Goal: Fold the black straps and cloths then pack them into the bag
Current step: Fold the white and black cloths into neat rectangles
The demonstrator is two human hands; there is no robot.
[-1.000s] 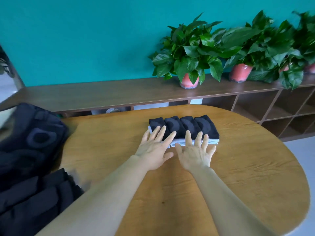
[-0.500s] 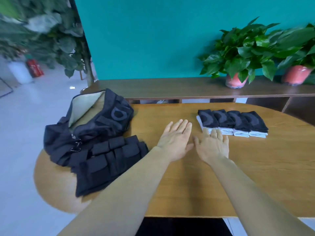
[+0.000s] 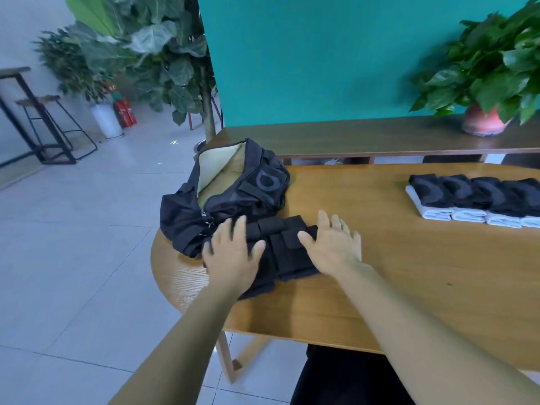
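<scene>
both hands on strap pile, left end of counter

left hand (image 3: pixel 233 258) lies flat with fingers spread on the black straps (image 3: pixel 287 252). right hand (image 3: pixel 333 247) is spread too, touching the pile's right edge. pile sits near the counter (image 3: pixel 409 273) left end, against the open black bag (image 3: pixel 233 194). folded cloths (image 3: pixel 473 200) are lined up toward the far right edge.

A: Where is open room found on the worktop (image 3: pixel 380 273)?
B: Bare wood is seen between the black straps (image 3: pixel 289 252) and the row of folded cloths (image 3: pixel 473 197), well apart.
A: What is blocked?
B: The left end is taken up by the open bag (image 3: pixel 233 194), touching the straps.
</scene>
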